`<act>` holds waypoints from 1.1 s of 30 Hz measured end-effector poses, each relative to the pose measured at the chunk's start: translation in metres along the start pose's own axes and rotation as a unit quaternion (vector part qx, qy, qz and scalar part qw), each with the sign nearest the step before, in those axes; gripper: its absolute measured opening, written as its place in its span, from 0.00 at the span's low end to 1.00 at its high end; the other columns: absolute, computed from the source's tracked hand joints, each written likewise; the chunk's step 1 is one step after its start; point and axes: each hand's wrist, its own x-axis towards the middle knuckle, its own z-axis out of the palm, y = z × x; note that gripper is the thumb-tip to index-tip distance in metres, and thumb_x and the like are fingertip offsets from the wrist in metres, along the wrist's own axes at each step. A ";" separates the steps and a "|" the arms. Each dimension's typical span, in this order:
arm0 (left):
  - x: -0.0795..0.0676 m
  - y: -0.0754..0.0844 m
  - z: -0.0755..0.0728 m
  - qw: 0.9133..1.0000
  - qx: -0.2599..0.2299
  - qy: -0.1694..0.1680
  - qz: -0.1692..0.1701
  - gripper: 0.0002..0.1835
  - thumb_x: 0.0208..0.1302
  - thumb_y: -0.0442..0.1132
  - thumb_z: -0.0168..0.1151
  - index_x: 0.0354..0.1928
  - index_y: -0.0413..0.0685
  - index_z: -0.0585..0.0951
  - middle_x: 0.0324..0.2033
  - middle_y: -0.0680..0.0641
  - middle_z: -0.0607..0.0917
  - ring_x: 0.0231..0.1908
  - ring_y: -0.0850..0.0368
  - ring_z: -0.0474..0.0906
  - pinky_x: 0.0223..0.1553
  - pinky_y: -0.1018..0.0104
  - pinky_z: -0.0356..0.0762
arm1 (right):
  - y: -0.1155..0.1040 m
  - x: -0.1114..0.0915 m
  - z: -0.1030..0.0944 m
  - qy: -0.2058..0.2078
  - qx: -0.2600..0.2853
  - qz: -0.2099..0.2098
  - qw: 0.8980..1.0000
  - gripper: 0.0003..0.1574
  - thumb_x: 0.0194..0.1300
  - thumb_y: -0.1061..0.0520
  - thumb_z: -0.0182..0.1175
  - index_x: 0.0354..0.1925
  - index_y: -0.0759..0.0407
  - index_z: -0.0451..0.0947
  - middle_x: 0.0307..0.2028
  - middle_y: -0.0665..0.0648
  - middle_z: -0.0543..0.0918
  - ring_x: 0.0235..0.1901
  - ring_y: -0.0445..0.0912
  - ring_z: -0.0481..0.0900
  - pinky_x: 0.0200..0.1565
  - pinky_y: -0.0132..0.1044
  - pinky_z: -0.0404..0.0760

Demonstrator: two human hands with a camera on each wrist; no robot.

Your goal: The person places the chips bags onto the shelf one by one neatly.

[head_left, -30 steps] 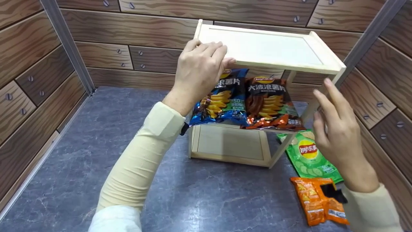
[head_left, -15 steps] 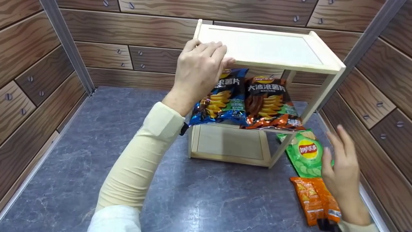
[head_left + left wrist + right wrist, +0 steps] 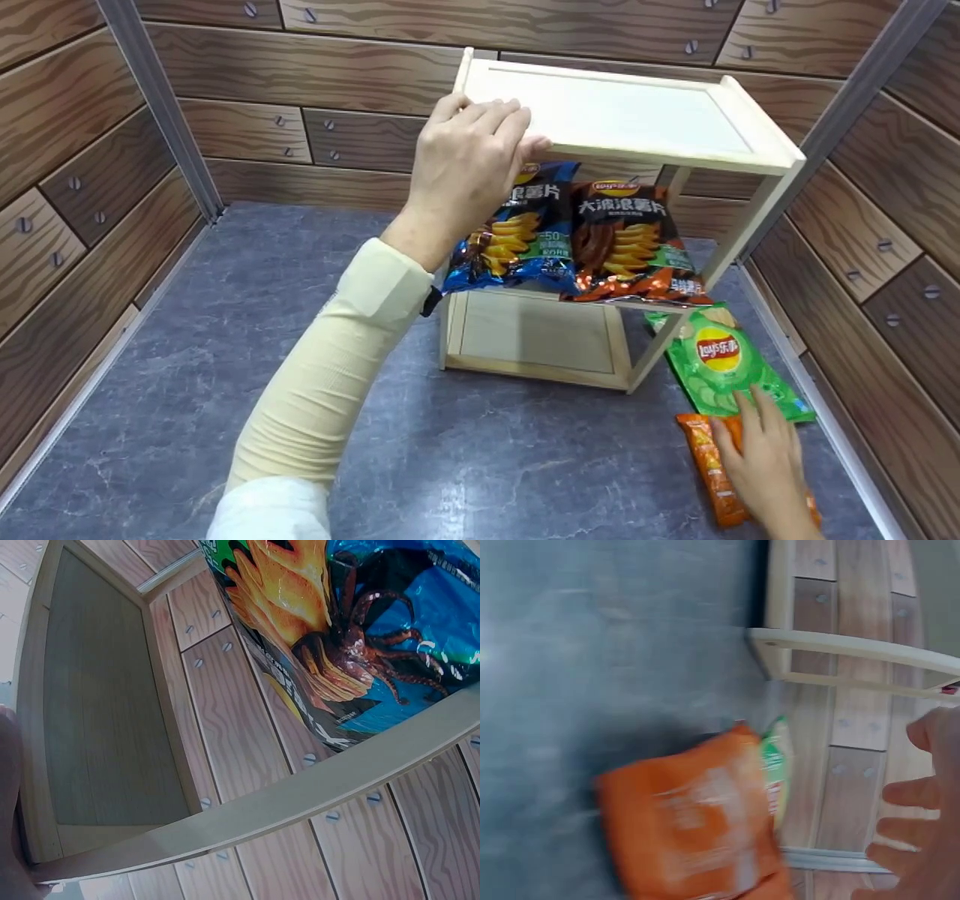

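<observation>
Grey surface; left hand grips rack, right hand above orange bag.

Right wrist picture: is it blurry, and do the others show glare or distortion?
Right wrist: the orange bag is blurred, its print unreadable; head: glare whitens the gray surface near the bottom edge; left wrist: the blue bag glints and the shelf rail looks bowed.

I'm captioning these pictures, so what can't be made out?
Head view: part of the orange bag, behind the right hand.
Head view: upper left of the blue bag, behind the left hand.
Left wrist view: most of the left hand, cut off by the left edge.
Right wrist view: the orange bag's print, blurred.
</observation>
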 end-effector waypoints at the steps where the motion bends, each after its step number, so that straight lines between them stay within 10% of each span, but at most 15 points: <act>1: 0.000 0.000 0.000 1.000 0.000 0.000 0.000 0.30 0.78 0.59 0.34 0.53 0.48 0.82 0.54 0.49 0.86 0.55 0.55 0.83 0.60 0.58 0.72 | 0.003 -0.004 0.002 -0.025 -0.011 0.016 1.000 0.38 0.74 0.45 0.52 0.68 0.72 0.61 0.71 0.76 0.56 0.68 0.75 0.54 0.64 0.78 0.46; 9: 0.000 -0.001 0.001 1.000 0.000 0.007 0.001 0.29 0.79 0.59 0.34 0.51 0.48 0.82 0.53 0.49 0.87 0.54 0.55 0.84 0.60 0.59 0.72 | 0.017 -0.018 0.019 -0.183 -0.074 0.109 0.974 0.66 0.62 0.20 0.51 0.72 0.72 0.52 0.71 0.79 0.50 0.70 0.77 0.43 0.57 0.85 0.35; 14: 0.000 -0.001 0.001 1.000 -0.004 0.001 -0.003 0.30 0.78 0.59 0.34 0.51 0.49 0.82 0.54 0.49 0.86 0.54 0.55 0.83 0.61 0.59 0.71 | 0.020 -0.018 0.024 -0.218 -0.073 0.112 0.967 0.68 0.60 0.25 0.58 0.73 0.73 0.46 0.71 0.80 0.47 0.69 0.77 0.43 0.57 0.85 0.37; 33: 0.000 0.001 0.001 1.000 0.002 0.010 0.001 0.31 0.78 0.59 0.33 0.51 0.48 0.82 0.53 0.49 0.87 0.53 0.55 0.84 0.60 0.59 0.71 | 0.021 -0.029 0.020 -0.027 0.033 -0.004 0.999 0.43 0.52 0.65 0.64 0.64 0.78 0.61 0.60 0.80 0.65 0.58 0.74 0.66 0.54 0.68 0.67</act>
